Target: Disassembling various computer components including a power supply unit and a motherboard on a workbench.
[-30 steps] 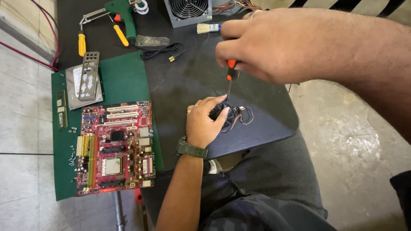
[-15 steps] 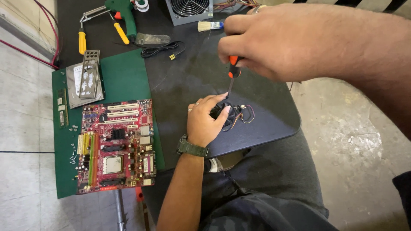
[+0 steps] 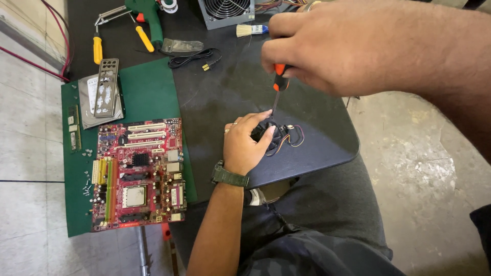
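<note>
My left hand (image 3: 245,145) rests on the dark table and grips a small black cooler fan (image 3: 270,134) with thin coloured wires (image 3: 292,137) trailing to its right. My right hand (image 3: 353,46) is raised close to the camera and pinches an orange-handled screwdriver (image 3: 279,82). The screwdriver's tip points straight down onto the fan, just beyond my left fingertips. A watch sits on my left wrist.
A red motherboard (image 3: 138,174) lies on a green mat (image 3: 153,94) at the left, with a metal back plate (image 3: 106,88) on a drive above it. Yellow-handled tools (image 3: 97,48), a black cable (image 3: 194,56), a brush and a power supply (image 3: 225,11) line the far edge.
My right hand has shifted slightly while keeping the screwdriver on the fan. My left hand stays in place on the fan.
</note>
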